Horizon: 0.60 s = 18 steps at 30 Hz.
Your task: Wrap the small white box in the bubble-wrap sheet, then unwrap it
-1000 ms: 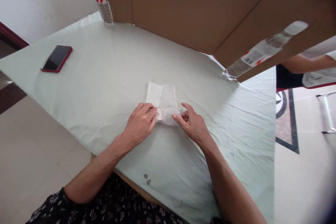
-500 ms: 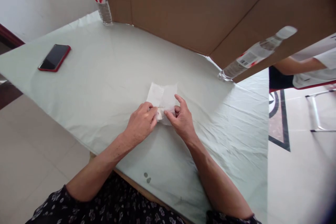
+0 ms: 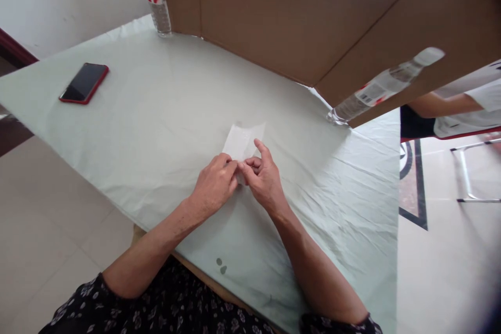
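Paper pinched at its near edge between two hands

The white paper (image 3: pixel 243 141), thin and creased, lies near the middle of the pale green cloth (image 3: pixel 136 130) that covers the table. Its far part is spread out in front of the fingers, and its near edge is mostly hidden by them. The left hand (image 3: pixel 215 182) is narrow, its thumb and fingers closed on the near left of the paper. The right hand (image 3: pixel 264 180) has its thumb on the near edge, right by the left fingertips, with the index finger raised and the other fingers curled; whether it grips the paper I cannot tell.

Toward the far left of the table a phone (image 3: pixel 84 82) in a red case lies screen up. Behind, a brown cardboard panel (image 3: pixel 254 21) stands with one clear bottle (image 3: pixel 156 5) near its left end and another bottle (image 3: pixel 385 88) in front of its right part. Two dark spots mark the cloth near its front edge. Beyond the panel, at the right, another person's arm (image 3: pixel 442 105) shows above a metal frame (image 3: pixel 467 172) on the floor.
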Available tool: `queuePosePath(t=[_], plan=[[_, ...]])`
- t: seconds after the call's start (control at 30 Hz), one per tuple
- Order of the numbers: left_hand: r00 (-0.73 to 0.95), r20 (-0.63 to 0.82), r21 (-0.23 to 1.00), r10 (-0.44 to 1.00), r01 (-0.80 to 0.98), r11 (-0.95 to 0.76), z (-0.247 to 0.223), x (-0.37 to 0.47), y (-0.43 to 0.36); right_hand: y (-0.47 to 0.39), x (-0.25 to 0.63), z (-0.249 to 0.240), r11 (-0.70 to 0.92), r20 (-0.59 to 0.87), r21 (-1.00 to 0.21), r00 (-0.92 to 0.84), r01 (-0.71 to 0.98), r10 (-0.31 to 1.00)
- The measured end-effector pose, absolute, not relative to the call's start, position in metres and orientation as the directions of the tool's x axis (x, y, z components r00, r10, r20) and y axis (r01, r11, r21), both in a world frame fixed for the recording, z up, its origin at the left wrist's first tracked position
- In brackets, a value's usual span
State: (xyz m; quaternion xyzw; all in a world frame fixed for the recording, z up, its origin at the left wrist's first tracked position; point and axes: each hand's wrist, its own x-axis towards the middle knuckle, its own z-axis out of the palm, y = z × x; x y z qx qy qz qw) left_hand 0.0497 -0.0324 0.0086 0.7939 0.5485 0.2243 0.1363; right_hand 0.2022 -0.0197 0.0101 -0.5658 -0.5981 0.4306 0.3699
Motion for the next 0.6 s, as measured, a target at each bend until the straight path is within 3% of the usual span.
queuePosePath(t=[0.17,0.3,0.43,0.5,0.6], plan=[[0.216,0.244,0.571,0.945,0.756,-0.320,0.000,0.051,-0.037,-0.035,0.204,0.017,0.125,0.016,-0.873,-0.229,0.471,0.973],[0.150,0.271,0.704,0.951,0.643,-0.302,-0.002,0.048,-0.040,-0.040,0.203,0.022,0.293,0.051,-0.696,-0.361,0.656,0.931],[0.075,0.235,0.815,0.969,0.527,-0.239,0.003,0.045,-0.038,-0.037,0.205,0.026,0.379,0.047,-0.581,-0.435,0.721,0.899],[0.067,0.204,0.809,0.977,0.551,-0.207,0.006,0.046,-0.034,-0.033,0.210,0.027,0.380,0.036,-0.588,-0.446,0.714,0.894],[0.081,0.150,0.776,0.985,0.608,-0.168,0.008,0.050,-0.029,-0.025,0.216,0.029,0.343,0.010,-0.693,-0.467,0.634,0.884]])
